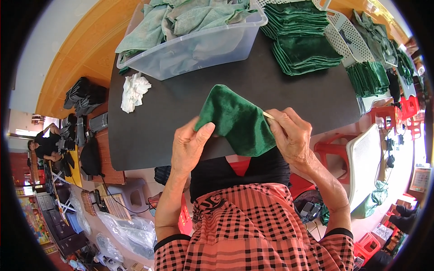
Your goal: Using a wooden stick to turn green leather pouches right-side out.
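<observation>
A dark green velvet piece, shaped like a small flat pouch (237, 115), is held up over the near edge of the black table (167, 104). My left hand (190, 143) pinches its left edge between thumb and fingers. At the opposite edge my right hand (291, 135) grips a thin pale stick (268, 115), and the fingers there also touch the velvet. How far the stick reaches into or behind the cloth is hidden.
A clear plastic bin (212, 43) of light green cloth pieces stands at the back. Stacked green velvet pieces (307, 53) lie right of it beside a white basket (346, 40). Crumpled white material (134, 92) sits left. Red stools (334, 151) stand right; a person (47, 144) sits far left.
</observation>
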A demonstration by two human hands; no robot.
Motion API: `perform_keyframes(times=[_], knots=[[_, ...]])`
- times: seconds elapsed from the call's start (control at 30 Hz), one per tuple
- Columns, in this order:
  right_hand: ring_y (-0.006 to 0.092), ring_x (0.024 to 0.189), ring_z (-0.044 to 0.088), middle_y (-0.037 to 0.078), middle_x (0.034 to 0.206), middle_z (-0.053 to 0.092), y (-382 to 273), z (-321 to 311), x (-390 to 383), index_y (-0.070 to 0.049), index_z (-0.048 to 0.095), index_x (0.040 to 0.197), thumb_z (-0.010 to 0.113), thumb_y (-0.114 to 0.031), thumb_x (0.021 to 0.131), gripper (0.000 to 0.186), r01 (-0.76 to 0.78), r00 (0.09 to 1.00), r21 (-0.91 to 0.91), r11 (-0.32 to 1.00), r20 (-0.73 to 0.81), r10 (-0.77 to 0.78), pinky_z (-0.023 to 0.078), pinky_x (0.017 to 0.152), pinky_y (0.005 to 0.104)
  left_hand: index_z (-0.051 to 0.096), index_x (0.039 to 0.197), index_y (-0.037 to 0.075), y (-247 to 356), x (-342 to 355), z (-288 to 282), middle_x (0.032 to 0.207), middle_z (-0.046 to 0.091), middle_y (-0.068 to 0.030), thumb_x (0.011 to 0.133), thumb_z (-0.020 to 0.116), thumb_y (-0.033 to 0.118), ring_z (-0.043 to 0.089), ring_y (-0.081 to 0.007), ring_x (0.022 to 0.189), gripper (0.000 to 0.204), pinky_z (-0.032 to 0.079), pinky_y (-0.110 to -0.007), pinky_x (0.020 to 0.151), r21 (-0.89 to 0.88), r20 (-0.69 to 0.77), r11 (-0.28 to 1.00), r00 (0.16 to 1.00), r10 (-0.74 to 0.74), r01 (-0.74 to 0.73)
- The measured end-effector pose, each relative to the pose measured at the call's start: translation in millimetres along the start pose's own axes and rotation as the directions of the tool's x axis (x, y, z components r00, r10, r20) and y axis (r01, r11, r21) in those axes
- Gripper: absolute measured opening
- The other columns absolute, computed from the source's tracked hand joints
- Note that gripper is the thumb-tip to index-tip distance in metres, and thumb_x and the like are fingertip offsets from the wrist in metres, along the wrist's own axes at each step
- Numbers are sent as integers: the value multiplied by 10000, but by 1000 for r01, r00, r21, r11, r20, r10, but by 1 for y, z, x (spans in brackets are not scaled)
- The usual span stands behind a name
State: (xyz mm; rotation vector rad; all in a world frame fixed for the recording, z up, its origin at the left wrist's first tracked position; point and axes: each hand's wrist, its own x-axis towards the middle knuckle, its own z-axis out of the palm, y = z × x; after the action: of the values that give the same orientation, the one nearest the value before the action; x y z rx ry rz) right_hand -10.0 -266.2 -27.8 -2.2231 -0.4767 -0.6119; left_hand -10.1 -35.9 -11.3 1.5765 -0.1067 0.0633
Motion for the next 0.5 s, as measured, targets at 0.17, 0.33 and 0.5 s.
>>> perform_keyframes(times=[0.17,0.33,0.5], knots=[[173,524,551,78,706,569,-6,-2,-3,-3,677,969,680,54,786,192,17,1000,41,999,17,-17,423,468,283,613,1055,8,6,26,-10,899,618,-38,871,711,276,561,-84,819,340,467,-245,775,351,-88,891,937,337,-287],[169,515,552,70,692,568,-8,-3,-7,-6,679,985,685,57,768,226,21,999,66,998,26,-23,423,459,283,643,878,1,11,26,-17,659,516,21,928,629,313,425,-73,615,316,364,-236,574,214,256,970,965,61,-118],[143,486,518,54,652,544,-7,-4,-10,-24,667,989,690,-4,813,178,-59,995,264,963,96,35,406,430,282,635,825,-9,-8,15,-12,613,426,33,973,553,344,360,-71,572,391,309,-257,525,-66,281,997,958,60,-43]])
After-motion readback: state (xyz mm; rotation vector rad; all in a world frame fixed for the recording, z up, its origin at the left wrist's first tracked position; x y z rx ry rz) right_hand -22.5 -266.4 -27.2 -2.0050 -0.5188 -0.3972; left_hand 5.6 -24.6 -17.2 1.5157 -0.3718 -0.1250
